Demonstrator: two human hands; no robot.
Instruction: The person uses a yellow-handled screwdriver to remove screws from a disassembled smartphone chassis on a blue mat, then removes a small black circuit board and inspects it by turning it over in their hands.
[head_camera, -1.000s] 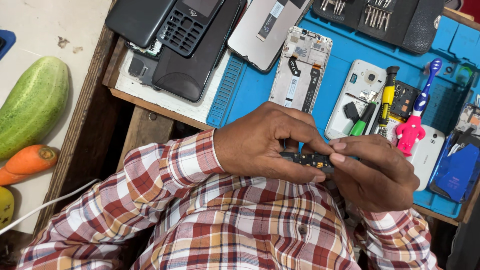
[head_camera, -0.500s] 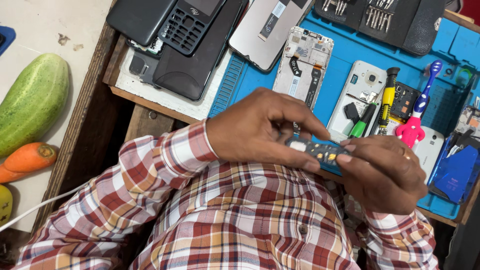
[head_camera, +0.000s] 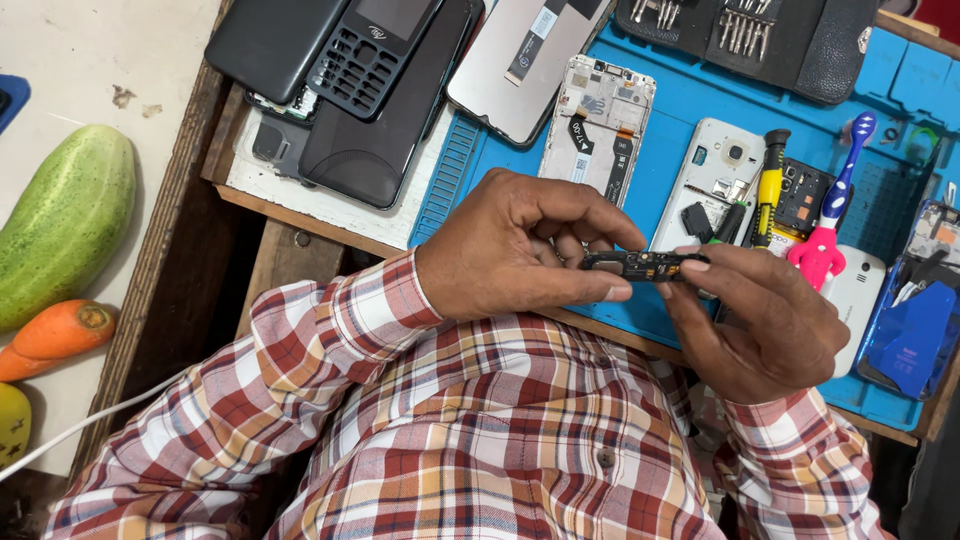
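Observation:
Both my hands hold a small dark circuit board (head_camera: 640, 264) edge-on in front of my chest, just over the near edge of a blue work mat (head_camera: 690, 110). My left hand (head_camera: 520, 250) pinches the board's left end between thumb and fingers. My right hand (head_camera: 770, 320) grips its right end with thumb and forefinger. I wear a red, white and orange checked shirt (head_camera: 480, 430).
On the mat lie an opened phone frame (head_camera: 598, 120), a white phone back (head_camera: 715, 175), a yellow-handled screwdriver (head_camera: 768, 180), a pink and blue toothbrush (head_camera: 835, 215) and a black tool roll (head_camera: 770, 40). Dark phones (head_camera: 350, 90) are stacked at left. A cucumber (head_camera: 65, 220) and carrot (head_camera: 55, 340) lie on the floor.
The board has turned from showing its flat face to edge-on, and my hands have shifted slightly up and right while still gripping it.

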